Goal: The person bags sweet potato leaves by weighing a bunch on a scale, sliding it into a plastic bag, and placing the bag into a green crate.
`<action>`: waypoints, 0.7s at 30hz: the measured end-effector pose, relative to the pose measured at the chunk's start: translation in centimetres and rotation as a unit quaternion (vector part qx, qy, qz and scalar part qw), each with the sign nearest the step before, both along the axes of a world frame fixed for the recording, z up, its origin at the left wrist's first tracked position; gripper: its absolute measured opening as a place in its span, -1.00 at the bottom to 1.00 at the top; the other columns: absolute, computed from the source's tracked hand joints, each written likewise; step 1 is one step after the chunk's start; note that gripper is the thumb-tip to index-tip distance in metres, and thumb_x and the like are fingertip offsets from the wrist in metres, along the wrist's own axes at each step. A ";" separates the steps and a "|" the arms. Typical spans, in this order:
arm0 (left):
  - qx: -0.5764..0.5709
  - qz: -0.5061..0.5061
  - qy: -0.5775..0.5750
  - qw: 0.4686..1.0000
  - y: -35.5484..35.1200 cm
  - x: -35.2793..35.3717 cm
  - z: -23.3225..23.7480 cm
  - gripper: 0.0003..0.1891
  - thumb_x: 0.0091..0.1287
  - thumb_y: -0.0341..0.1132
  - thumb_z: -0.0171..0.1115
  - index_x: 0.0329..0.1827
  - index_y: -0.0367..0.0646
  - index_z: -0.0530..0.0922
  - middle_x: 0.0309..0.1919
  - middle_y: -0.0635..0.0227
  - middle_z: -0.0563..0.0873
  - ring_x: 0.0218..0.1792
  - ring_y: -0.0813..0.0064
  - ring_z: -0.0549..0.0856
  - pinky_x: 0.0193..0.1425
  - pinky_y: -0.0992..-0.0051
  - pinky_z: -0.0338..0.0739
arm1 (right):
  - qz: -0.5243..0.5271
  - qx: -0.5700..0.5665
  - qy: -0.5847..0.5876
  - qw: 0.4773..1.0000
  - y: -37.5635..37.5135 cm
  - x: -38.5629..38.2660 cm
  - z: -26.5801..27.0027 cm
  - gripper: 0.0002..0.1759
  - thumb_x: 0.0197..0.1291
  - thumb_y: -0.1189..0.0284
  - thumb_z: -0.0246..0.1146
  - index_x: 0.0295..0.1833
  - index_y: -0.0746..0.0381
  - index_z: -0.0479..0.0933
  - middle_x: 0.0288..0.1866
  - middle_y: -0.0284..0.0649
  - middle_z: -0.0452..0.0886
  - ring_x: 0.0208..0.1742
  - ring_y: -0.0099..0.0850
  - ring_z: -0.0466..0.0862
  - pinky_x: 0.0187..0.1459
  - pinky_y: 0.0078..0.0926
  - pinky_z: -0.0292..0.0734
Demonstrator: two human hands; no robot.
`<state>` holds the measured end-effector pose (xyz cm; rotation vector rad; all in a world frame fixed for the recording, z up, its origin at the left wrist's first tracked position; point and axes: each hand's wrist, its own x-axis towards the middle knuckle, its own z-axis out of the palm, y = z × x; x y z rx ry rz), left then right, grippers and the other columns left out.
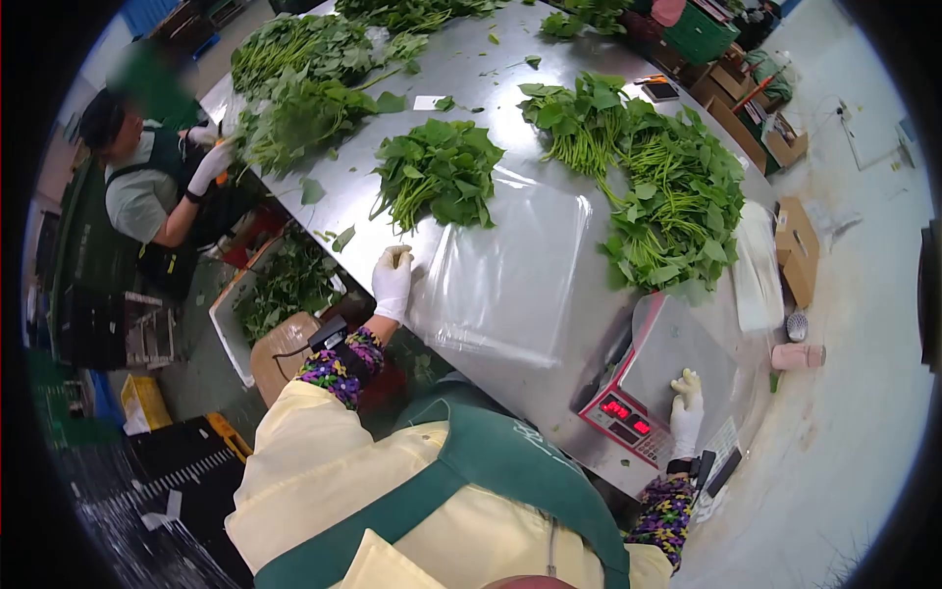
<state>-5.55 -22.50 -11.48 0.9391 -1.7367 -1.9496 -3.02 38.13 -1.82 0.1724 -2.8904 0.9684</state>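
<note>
My left hand (392,282), in a white glove, is over the table's near edge with its fingers curled together. Whether anything is between them I cannot make out. Right beside it lies a stack of clear plastic bags (505,265), flat on the metal table. Beyond the hand is a bunch of leafy green stems (439,175). My right hand (687,410), also gloved, is at the right side of a red digital scale (633,398), fingers slightly apart and bent. Its red display is lit, and a grey plate forms its top.
Larger heaps of greens (677,187) lie on the right, with more greens (304,118) at the far left. A phone (660,90) rests near the far edge. A co-worker (147,187) stands left. A crate of leaves (285,290) is below the table; a pink cup (800,355) stands right.
</note>
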 end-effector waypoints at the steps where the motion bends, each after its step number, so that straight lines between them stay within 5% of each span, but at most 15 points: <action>1: 0.002 0.009 -0.002 1.000 0.5 0.3 0.2 -0.83 0.43 -0.43 0.14 -0.03 -0.30 0.62 -0.28 0.33 0.69 -0.19 0.57 0.64 -0.05 0.55 0.57 | -0.017 0.006 0.016 1.000 -0.2 -0.1 0.0 -0.57 0.01 0.82 0.03 -0.10 0.22 0.64 0.31 0.03 0.52 0.50 -0.02 0.32 0.50 -0.15 0.17; 3: -0.044 0.042 -0.013 0.998 1.3 0.9 0.7 -0.84 0.43 -0.44 0.12 -0.04 -0.24 0.62 -0.29 0.34 0.69 -0.24 0.64 0.63 -0.28 0.58 0.63 | -0.012 0.029 0.027 0.999 -0.9 0.0 0.3 -0.62 0.07 0.79 0.05 -0.11 0.24 0.65 0.29 0.03 0.54 0.48 -0.03 0.35 0.49 -0.16 0.18; 6: -0.165 0.069 -0.079 0.981 -0.3 0.8 -3.2 -0.82 0.38 -0.33 0.18 -0.06 -0.15 0.67 -0.26 0.27 0.75 -0.23 0.47 0.71 -0.16 0.47 0.62 | -0.028 0.014 0.034 0.999 -1.0 -0.7 1.0 -0.71 0.18 0.74 0.09 -0.09 0.28 0.65 0.25 0.02 0.57 0.43 -0.07 0.41 0.47 -0.19 0.24; 8: -0.253 0.083 -0.124 0.956 -1.2 1.1 -2.1 -0.79 0.33 -0.25 0.20 -0.08 -0.09 0.70 -0.20 0.19 0.78 -0.17 0.29 0.75 -0.04 0.39 0.58 | -0.104 -0.126 0.023 0.986 -0.2 -0.7 -0.6 -0.77 0.33 0.64 0.09 0.00 0.34 0.61 0.18 -0.10 0.59 0.32 -0.24 0.51 0.41 -0.29 0.32; 12: -0.303 0.106 -0.113 0.940 -4.1 -0.3 0.1 -0.80 0.32 -0.26 0.21 -0.09 -0.11 0.69 -0.21 0.19 0.77 -0.17 0.28 0.75 -0.04 0.33 0.59 | -0.171 -0.231 0.023 0.958 -7.3 -0.4 4.7 -0.79 0.37 0.61 0.09 0.01 0.36 0.60 0.08 -0.13 0.62 0.22 -0.37 0.56 0.31 -0.39 0.44; 14: -0.316 0.110 -0.106 0.936 -6.0 -2.1 -0.7 -0.80 0.32 -0.26 0.21 -0.09 -0.10 0.69 -0.22 0.19 0.77 -0.17 0.28 0.75 -0.03 0.33 0.58 | -0.062 0.012 0.072 0.995 -11.0 -0.3 6.7 -0.78 0.38 0.59 0.09 0.02 0.34 0.61 0.02 -0.17 0.65 0.12 -0.41 0.60 0.19 -0.46 0.52; 17: -0.299 0.080 -0.144 0.940 -9.0 -5.0 -1.3 -0.79 0.28 -0.24 0.24 -0.08 -0.07 0.69 -0.20 0.22 0.74 -0.12 0.23 0.71 -0.02 0.28 0.57 | -0.031 -0.079 -0.006 0.996 -19.4 -0.3 7.3 -0.79 0.28 0.64 0.13 -0.04 0.34 0.63 -0.06 -0.08 0.69 0.03 -0.26 0.67 0.09 -0.37 0.55; 19: -0.462 0.061 -0.171 0.868 -10.2 -6.9 -1.4 -0.77 0.25 -0.22 0.27 -0.08 -0.04 0.70 -0.19 0.25 0.71 -0.09 0.17 0.67 -0.04 0.23 0.56 | 0.007 -0.101 -0.051 0.994 -25.0 -0.9 6.7 -0.79 0.24 0.64 0.16 -0.05 0.32 0.63 -0.08 -0.07 0.70 -0.02 -0.23 0.69 0.10 -0.37 0.55; 21: -0.473 0.017 -0.197 0.859 -11.5 -9.1 -0.1 -0.75 0.23 -0.19 0.29 -0.07 0.00 0.70 -0.16 0.26 0.69 -0.06 0.13 0.64 -0.02 0.19 0.56 | 0.072 -0.075 -0.045 0.994 -30.2 -2.9 6.0 -0.79 0.24 0.62 0.18 -0.04 0.32 0.63 -0.09 -0.06 0.70 -0.05 -0.20 0.70 0.08 -0.40 0.55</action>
